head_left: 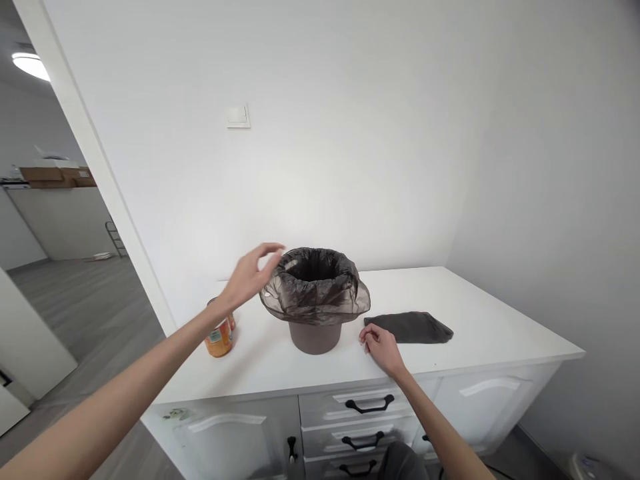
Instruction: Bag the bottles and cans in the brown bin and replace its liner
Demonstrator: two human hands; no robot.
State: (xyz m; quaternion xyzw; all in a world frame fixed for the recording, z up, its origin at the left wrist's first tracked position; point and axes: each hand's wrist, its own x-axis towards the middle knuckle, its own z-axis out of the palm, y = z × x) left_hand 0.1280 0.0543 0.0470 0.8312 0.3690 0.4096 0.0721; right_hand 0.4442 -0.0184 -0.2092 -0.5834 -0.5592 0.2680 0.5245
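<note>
A brown trash bin (316, 337) stands upright on the white cabinet top. A thin black garbage bag (320, 297) lines it, with its edge folded loosely over the rim and hanging around the outside. My left hand (253, 273) is raised at the bin's upper left, thumb and fingers apart, with nothing in it. It is close to the bag's edge; I cannot tell whether it touches. My right hand (381, 345) rests on the cabinet top right of the bin, fingers curled in, with nothing visible in them. Just behind it lies a flat, dark folded bundle (413, 327), perhaps more bags.
An orange-labelled can (219, 340) stands left of the bin, partly behind my left forearm, with another behind it. The white cabinet (230, 437) has black-handled drawers. A wall with a light switch (238, 117) rises behind. Cardboard boxes (55, 177) show through the doorway.
</note>
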